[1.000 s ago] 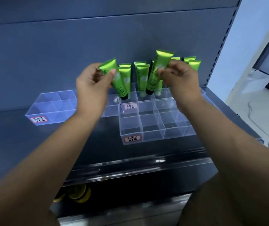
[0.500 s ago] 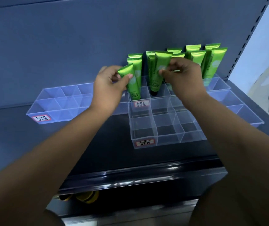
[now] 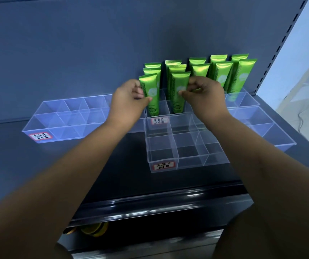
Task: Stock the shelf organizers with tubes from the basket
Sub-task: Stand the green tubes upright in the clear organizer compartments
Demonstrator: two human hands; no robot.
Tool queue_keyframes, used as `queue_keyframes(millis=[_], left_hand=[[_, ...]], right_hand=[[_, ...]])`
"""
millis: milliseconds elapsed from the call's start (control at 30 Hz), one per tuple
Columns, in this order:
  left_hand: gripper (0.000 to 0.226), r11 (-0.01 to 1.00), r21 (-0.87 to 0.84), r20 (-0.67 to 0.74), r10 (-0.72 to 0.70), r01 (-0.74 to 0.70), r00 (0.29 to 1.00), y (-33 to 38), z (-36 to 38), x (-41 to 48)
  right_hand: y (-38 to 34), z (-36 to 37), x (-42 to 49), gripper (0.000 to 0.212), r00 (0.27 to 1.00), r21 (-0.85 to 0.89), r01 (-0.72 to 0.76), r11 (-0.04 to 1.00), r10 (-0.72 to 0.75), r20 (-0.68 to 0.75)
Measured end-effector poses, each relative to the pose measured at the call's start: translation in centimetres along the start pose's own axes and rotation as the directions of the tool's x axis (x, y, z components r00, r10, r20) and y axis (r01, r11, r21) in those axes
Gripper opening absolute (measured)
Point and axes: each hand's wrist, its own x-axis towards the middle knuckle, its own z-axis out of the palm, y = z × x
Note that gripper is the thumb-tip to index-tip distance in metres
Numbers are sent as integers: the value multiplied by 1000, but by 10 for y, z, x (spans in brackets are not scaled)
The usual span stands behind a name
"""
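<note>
Green tube [image 3: 150, 94] pinched by left hand [image 3: 129, 101], just right of that hand, standing in front left slot of back organizer [image 3: 158, 116]. Second tube [image 3: 178, 90] gripped by right hand [image 3: 204, 96], next slot over. More tubes [image 3: 222, 73] standing behind, same organizer.

Shelf [image 3: 112, 174]: dark, matte; glossy rail [image 3: 159, 206] along its front edge. Back panel [image 3: 93, 43]: plain grey-blue, rising from the rear edge. Slotted upright [image 3: 280, 43] at the right rear corner. Below the front edge, yellow-and-black items [image 3: 93, 228], partly hidden, type unclear. Beyond the right edge: pale floor with a thin cable [image 3: 300, 118].
</note>
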Motion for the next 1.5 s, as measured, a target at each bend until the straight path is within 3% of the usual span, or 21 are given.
queue_keyframes(millis=[233, 1233, 1500], left_hand=[[14, 999, 18, -4, -31, 31, 1000, -6, 5, -5], [20, 992, 122, -41, -25, 30, 999, -7, 9, -8], [31, 986, 160, -38, -33, 38, 999, 2, 6, -9]], right_hand=[[4, 0, 3, 16, 998, 25, -55, 998, 55, -16], [5, 0, 7, 22, 990, 48, -137, 989, 138, -2], [1, -3, 6, 21, 988, -32, -156, 987, 156, 1]])
